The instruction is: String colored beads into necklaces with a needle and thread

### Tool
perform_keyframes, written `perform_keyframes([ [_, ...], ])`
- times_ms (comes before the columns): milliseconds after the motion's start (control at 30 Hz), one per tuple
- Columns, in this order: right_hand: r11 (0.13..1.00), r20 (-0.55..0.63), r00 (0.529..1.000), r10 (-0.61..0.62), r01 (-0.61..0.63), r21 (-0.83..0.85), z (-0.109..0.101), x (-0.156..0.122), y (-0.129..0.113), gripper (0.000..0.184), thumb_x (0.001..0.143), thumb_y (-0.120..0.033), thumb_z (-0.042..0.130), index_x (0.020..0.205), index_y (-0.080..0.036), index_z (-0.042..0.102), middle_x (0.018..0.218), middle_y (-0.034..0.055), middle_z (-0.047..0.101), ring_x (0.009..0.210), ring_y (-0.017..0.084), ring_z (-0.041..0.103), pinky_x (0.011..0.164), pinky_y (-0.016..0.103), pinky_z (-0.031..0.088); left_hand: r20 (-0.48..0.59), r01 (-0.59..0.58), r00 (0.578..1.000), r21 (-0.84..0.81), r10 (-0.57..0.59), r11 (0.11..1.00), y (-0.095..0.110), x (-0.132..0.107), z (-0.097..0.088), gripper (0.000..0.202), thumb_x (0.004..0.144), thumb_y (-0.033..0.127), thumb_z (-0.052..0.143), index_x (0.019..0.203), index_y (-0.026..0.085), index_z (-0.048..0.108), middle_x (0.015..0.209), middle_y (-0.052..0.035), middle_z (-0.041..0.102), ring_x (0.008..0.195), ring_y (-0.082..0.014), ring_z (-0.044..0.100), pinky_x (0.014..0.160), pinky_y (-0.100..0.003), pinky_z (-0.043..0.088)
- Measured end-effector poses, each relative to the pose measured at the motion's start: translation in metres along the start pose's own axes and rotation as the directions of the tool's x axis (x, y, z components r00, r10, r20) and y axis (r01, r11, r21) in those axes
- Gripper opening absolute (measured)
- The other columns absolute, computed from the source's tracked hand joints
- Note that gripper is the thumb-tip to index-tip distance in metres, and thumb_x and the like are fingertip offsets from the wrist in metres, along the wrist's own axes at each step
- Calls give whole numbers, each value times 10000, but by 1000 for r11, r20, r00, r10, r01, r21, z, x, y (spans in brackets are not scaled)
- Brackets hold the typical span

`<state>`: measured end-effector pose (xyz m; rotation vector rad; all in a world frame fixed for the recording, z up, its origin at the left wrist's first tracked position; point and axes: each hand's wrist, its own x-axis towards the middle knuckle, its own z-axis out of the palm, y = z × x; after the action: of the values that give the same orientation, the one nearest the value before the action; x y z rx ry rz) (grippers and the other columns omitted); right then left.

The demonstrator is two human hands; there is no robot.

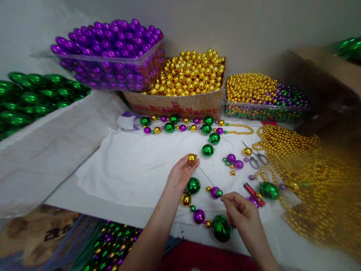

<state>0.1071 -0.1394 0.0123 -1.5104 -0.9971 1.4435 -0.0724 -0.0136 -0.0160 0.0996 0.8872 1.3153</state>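
My left hand [183,171] pinches a shiny gold bead [192,158] between its fingertips. From that bead a thin dark string [206,175] slants down to a purple bead [215,192] with a small green bead [219,193] beside it. My right hand [241,210] has its thumb and forefinger pressed together just right of the green bead; what they pinch is too small to make out. Below the hands lies a strung part with a large green ball [221,228], a purple ball [199,216] and a gold ball [185,200].
A finished-looking bead strand [182,128] lies across the white cloth [124,165]. Scissors [258,160], a red-handled tool [254,194] and heaped gold bead chains [316,188] are at the right. Behind stand a purple-ball bin [107,60], a gold-ball carton [175,105] and a small-bead bin [262,107].
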Motion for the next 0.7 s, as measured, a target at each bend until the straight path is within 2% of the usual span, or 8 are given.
perform_keyframes([
  [233, 1000, -20, 1000, 9, -10, -15, 0, -1, -1, 339, 801, -477, 561, 766, -145, 618, 440, -61, 407, 404, 85, 380, 407, 203, 254, 24, -22, 999, 8, 22, 1000, -1, -1, -1, 161, 851, 70, 516, 778, 69, 659, 825, -107, 712, 797, -181, 676, 840, -359, 558],
  [400, 999, -36, 999, 19, -20, -26, 1, 1, -3, 360, 783, -487, 561, 766, -133, 624, 425, -61, 410, 391, 81, 365, 403, 200, 239, 64, -44, 997, 22, 43, 999, -3, -1, -4, 93, 813, 84, 580, 807, 80, 673, 846, -94, 716, 809, -178, 673, 866, -364, 543],
  [600, 1000, -39, 999, 23, -22, 8, 4, 8, 0, 354, 784, -487, 574, 759, -137, 612, 425, -55, 431, 394, 76, 353, 403, 194, 225, 153, 28, 987, 60, -37, 998, -6, -6, -3, 138, 794, 126, 630, 924, 97, 668, 1002, -110, 701, 872, -172, 664, 860, -304, 526],
  [700, 1000, -39, 999, 18, -18, 15, 6, 10, 3, 354, 792, -487, 579, 765, -136, 612, 425, -55, 428, 405, 77, 357, 412, 194, 230, 156, 45, 986, 75, -56, 996, -8, -10, 0, 162, 795, 116, 626, 954, 102, 655, 1046, -116, 688, 889, -171, 660, 868, -295, 516],
])
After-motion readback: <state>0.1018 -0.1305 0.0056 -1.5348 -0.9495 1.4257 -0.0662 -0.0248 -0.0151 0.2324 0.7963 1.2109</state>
